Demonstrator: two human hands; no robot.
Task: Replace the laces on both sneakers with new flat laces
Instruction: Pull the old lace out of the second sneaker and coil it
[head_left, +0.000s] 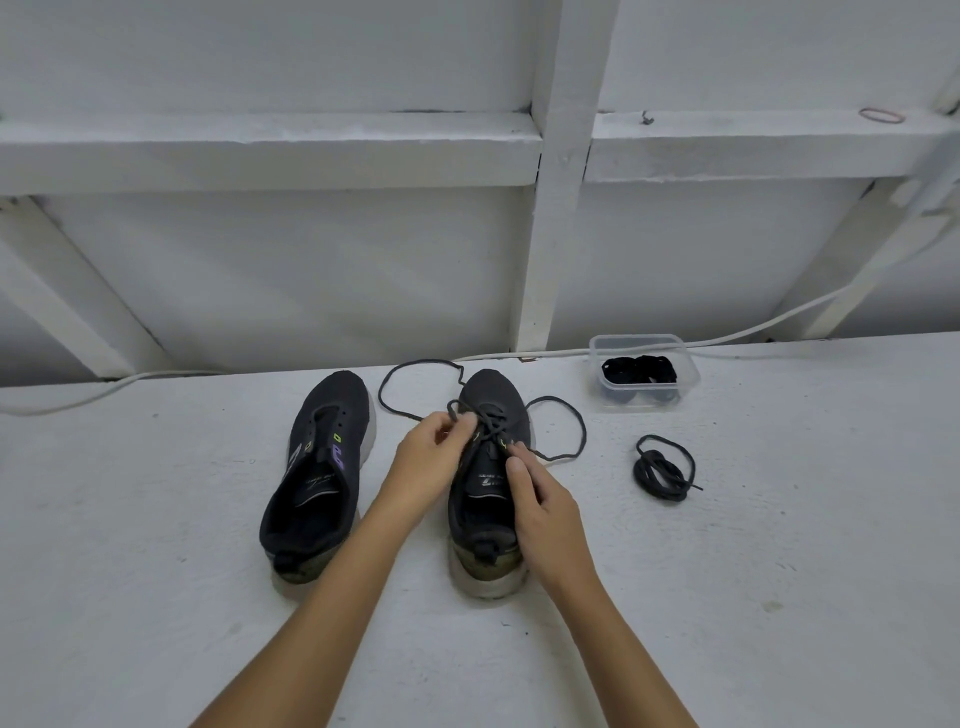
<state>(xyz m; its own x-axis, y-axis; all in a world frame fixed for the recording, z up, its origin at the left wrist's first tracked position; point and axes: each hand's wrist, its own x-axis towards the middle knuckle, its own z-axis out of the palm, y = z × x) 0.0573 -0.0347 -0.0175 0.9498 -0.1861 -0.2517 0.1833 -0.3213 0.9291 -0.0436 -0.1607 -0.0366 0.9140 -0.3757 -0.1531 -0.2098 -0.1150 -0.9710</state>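
Observation:
Two dark sneakers stand side by side on the white surface, toes pointing away. The left sneaker (316, 467) has no lace in it. The right sneaker (488, 483) carries a dark round lace (558, 431) threaded through its front eyelets, with long loops trailing to both sides. My left hand (428, 457) pinches this lace at the sneaker's left eyelets. My right hand (540, 512) rests on the sneaker's right side, its fingertips at the eyelets. A coiled dark lace (662, 467) lies loose to the right.
A clear plastic box (644, 376) holding bundled black laces stands at the back right. A white cable (519, 356) runs along the foot of the white framed wall (291, 249). A rubber band (881, 115) lies on the wall's ledge.

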